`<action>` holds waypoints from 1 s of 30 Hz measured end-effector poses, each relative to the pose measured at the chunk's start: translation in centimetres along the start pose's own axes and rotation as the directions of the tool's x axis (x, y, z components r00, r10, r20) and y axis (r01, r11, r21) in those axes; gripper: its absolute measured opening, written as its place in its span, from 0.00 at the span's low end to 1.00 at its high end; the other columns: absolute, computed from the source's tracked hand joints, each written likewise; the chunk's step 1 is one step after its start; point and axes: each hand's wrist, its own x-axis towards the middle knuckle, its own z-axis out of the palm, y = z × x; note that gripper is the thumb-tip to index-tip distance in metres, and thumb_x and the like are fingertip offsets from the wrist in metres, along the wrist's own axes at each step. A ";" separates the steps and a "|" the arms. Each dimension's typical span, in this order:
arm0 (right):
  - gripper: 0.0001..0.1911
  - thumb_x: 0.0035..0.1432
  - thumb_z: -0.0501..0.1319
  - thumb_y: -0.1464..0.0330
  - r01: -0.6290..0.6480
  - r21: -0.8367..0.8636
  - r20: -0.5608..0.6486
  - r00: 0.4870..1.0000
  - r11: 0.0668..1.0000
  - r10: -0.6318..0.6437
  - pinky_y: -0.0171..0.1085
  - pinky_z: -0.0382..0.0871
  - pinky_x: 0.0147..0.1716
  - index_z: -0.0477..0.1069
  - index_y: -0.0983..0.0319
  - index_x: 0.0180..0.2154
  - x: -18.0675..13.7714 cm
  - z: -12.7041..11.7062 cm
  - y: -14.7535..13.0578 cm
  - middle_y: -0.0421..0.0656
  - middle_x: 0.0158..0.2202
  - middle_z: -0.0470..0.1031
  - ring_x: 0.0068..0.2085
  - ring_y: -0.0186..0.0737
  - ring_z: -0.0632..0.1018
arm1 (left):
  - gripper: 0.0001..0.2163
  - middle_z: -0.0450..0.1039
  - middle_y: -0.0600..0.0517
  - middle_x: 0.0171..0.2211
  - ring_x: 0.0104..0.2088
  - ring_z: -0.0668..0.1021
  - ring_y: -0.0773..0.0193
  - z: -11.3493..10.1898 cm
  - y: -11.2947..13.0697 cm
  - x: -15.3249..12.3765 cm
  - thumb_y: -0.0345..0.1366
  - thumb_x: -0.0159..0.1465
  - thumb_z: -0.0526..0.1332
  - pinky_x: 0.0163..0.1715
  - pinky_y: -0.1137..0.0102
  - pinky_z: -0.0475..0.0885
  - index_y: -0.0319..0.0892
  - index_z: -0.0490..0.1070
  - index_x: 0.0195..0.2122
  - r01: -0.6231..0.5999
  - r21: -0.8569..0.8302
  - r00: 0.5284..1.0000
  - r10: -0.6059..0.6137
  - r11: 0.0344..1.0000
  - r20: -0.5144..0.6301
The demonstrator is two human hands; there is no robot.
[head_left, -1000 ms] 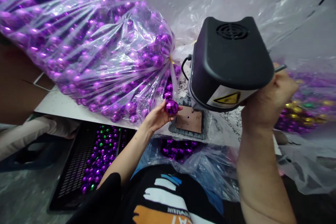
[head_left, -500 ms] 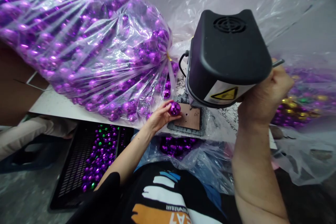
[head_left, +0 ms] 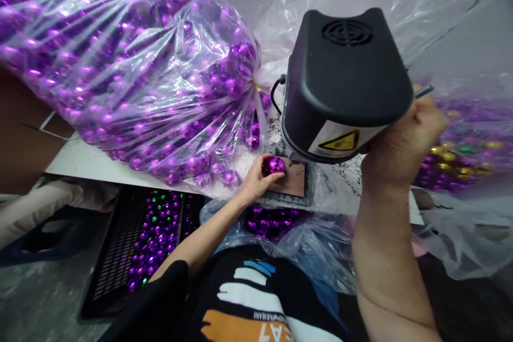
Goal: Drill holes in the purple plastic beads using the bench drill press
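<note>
Between thumb and fingers, my left hand (head_left: 257, 177) grips a shiny purple mirror ball (head_left: 276, 165). The ball is over the left part of a brown board (head_left: 294, 181), which lies on a dark grey base. Just above and to the right stands a black machine (head_left: 348, 75) with a round vent and a yellow warning label. My right hand (head_left: 404, 136) is closed at the machine's right side, where a metal lever (head_left: 424, 91) sticks out past the fist. The machine hides some of the right fingers.
A large clear bag (head_left: 132, 75) of purple balls fills the left of the white table (head_left: 96, 159). Below it, a black crate (head_left: 116, 256) holds purple and green balls. Purple and gold balls (head_left: 451, 163) lie at right. Another person's sleeve (head_left: 44, 206) shows at far left.
My left hand has moved right with the purple ball, from the board's left edge to over the board. My right hand stays at the lever.
</note>
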 end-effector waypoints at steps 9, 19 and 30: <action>0.25 0.67 0.59 0.53 0.002 0.037 -0.027 1.000 0.999 -0.001 0.33 0.57 0.33 0.60 0.64 0.25 -0.1 0.1 -0.1 0.34 0.24 0.58 0.29 0.24 0.61 | 0.28 0.75 0.42 0.57 0.58 0.77 0.48 1.3 -0.6 0.0 0.37 0.60 0.75 0.60 0.52 0.71 0.43 0.67 0.59 -0.193 0.240 0.981 0.183 0.951 0.064; 0.24 0.66 0.59 0.53 -0.015 0.061 -0.022 1.000 0.998 0.016 0.32 0.56 0.32 0.62 0.65 0.26 -0.2 0.2 0.0 0.33 0.24 0.58 0.29 0.23 0.60 | 0.25 0.75 0.41 0.56 0.56 0.76 0.48 2.1 0.6 -0.6 0.33 0.63 0.70 0.58 0.55 0.70 0.42 0.65 0.59 -0.313 0.418 0.950 0.286 0.853 0.127; 0.23 0.68 0.58 0.53 0.042 0.036 -0.016 0.999 0.998 -0.042 0.32 0.59 0.36 0.66 0.66 0.29 -0.5 -0.1 0.0 0.34 0.26 0.60 0.31 0.23 0.63 | 0.25 0.76 0.44 0.51 0.52 0.77 0.48 4.3 0.3 -0.5 0.36 0.58 0.75 0.55 0.55 0.69 0.43 0.68 0.54 -0.241 0.515 0.958 0.288 0.823 -0.013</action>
